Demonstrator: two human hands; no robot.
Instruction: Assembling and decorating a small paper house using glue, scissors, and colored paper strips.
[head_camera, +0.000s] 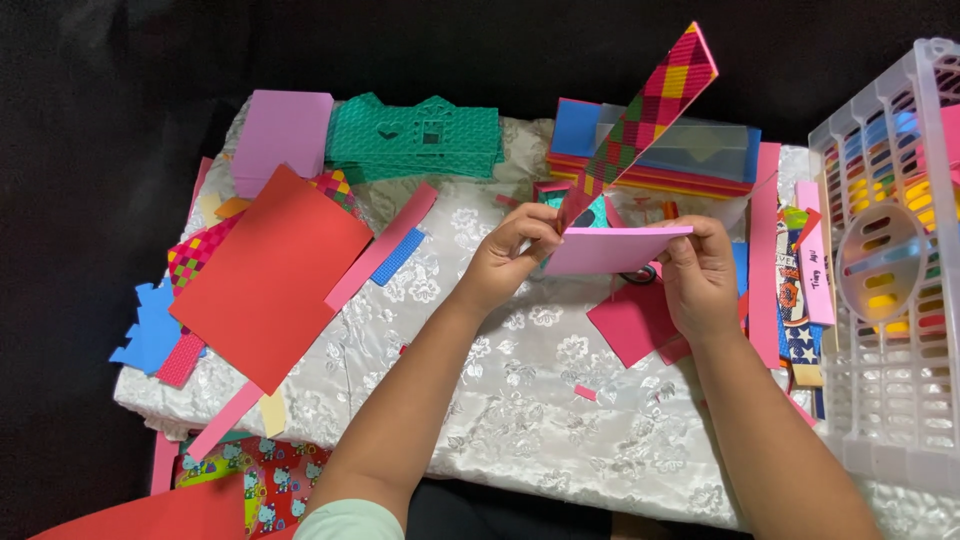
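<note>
Lace cloth (520, 400) – checkered strip (640, 120) tilts up-right, 2 hands pinching.

From my seat I take the big red sheet (268, 275) as anchor: it lies on the white brocade cloth (520, 400). Behind it sits a lilac sheet (285, 132), beside that a green cut-out house (420, 135). A blue scrap (150, 330) pokes out left of it. Far right stands a white lattice basket (890, 290).

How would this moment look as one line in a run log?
left hand: pinches checkered strip | right hand: holds pink card | strip: tilted up, meets card's edge | below: white cloth
</note>
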